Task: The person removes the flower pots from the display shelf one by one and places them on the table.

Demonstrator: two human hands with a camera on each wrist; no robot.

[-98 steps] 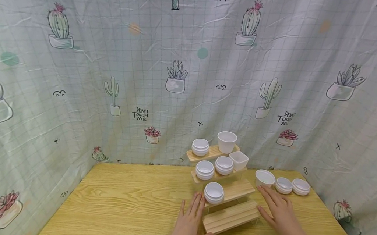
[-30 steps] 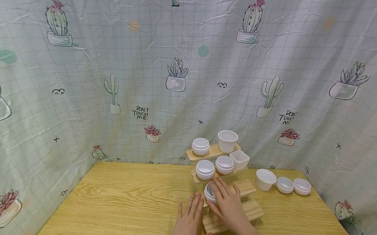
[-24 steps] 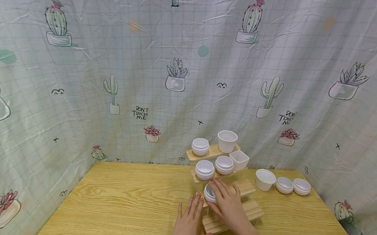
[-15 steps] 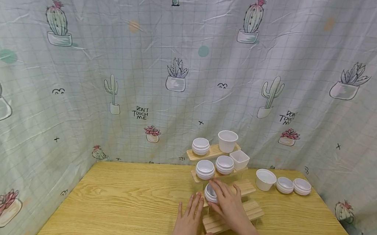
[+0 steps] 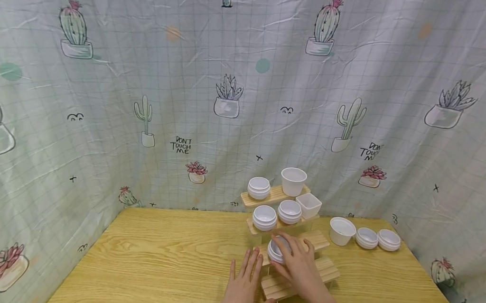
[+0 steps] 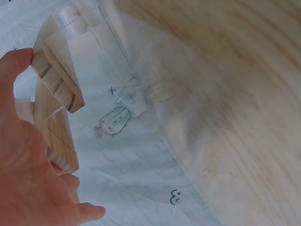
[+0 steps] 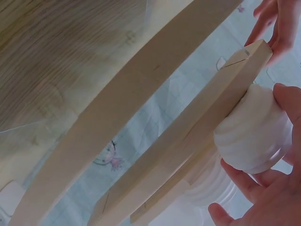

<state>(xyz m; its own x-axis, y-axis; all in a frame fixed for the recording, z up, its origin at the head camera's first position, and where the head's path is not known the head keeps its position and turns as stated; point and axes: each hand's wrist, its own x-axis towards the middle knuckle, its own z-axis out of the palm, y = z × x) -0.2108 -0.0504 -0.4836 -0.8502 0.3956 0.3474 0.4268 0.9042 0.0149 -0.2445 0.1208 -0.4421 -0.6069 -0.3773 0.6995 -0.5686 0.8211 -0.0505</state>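
Note:
My right hand (image 5: 302,270) grips a small round white pot (image 5: 275,254) on the second-lowest shelf of a tiered wooden stand (image 5: 327,270). In the right wrist view, thumb and fingers lie around the ribbed side of this pot (image 7: 254,132), whose base is at the shelf. Fingers cover part of its rim in the head view. My left hand (image 5: 240,289) rests against the stand's left end with fingers extended. In the left wrist view, its thumb touches the end of one shelf (image 6: 56,70), and its fingers lie by another shelf.
The top shelf bears a round pot (image 5: 259,189) and a taller cup (image 5: 293,183). Below stand two round pots (image 5: 265,219) and a square pot (image 5: 308,206). Right of the stand, a larger cup (image 5: 342,232) and two low pots (image 5: 366,239) sit on the table (image 5: 166,259).
My right hand has moved left from the stand's right side to the pot on the second-lowest shelf. The pot has shifted slightly right along the shelf. My left hand stays nearly still.

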